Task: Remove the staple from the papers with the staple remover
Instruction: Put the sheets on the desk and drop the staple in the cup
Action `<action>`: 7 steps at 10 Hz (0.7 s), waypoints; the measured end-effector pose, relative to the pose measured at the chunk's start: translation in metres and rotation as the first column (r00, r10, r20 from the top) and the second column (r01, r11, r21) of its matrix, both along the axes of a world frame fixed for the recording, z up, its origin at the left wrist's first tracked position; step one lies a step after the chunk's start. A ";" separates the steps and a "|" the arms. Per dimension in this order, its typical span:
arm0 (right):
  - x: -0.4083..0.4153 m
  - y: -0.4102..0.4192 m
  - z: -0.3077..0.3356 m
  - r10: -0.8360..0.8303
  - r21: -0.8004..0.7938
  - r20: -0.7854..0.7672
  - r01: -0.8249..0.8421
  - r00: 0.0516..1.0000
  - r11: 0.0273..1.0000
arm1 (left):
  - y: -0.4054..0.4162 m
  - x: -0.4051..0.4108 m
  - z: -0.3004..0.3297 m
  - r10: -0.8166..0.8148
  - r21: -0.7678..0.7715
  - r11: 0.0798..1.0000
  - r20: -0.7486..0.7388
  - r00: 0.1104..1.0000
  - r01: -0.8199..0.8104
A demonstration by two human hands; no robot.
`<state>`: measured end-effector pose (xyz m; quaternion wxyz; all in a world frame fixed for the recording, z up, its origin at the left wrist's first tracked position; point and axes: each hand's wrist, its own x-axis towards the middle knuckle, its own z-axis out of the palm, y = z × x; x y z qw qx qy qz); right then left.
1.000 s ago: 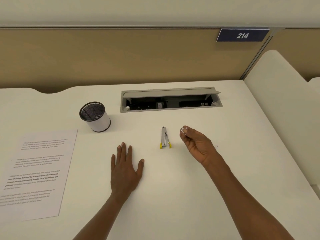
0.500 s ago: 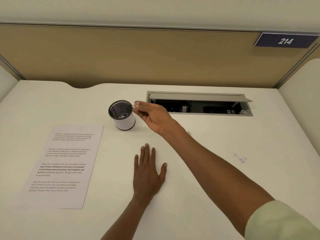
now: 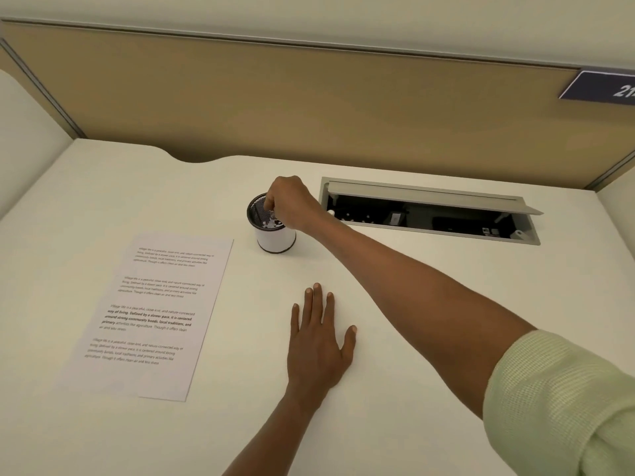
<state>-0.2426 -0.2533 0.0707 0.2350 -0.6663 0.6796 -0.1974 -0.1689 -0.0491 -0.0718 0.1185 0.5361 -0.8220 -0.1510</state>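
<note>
**A:** White desk (image 3: 395, 338) with a tan partition (image 3: 309, 104) behind it, seen from above. What lies on it?

**B:** Printed papers (image 3: 151, 314) lie flat at the left. Just beyond their far right corner stands a small cup (image 3: 275, 235), white-walled with a dark mesh rim. An open cable tray (image 3: 429, 211) is sunk into the desk at the right.

**A:** And the hands?

**B:** Left hand (image 3: 318, 341) rests flat on the desk, fingers straight, near the papers without touching them. Right hand (image 3: 292, 204) reaches across, held over the cup's mouth, fingers curled downward into it; whether they pinch anything I cannot tell.

**A:** The remover?

**B:** Not visible.
</note>
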 end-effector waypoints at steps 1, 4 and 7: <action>-0.001 -0.002 -0.003 0.033 -0.061 -0.049 -0.036 0.998 0.998 | 0.000 0.000 0.000 0.002 -0.002 1.000 -0.004 1.000 -0.002; -0.002 -0.002 -0.004 0.044 -0.076 -0.058 -0.048 0.997 0.996 | 0.000 0.000 -0.002 0.003 -0.001 1.000 0.001 1.000 -0.003; -0.005 0.004 -0.002 0.068 -0.157 -0.041 -0.074 0.997 0.985 | -0.001 0.000 -0.003 0.003 0.007 1.000 0.001 1.000 -0.003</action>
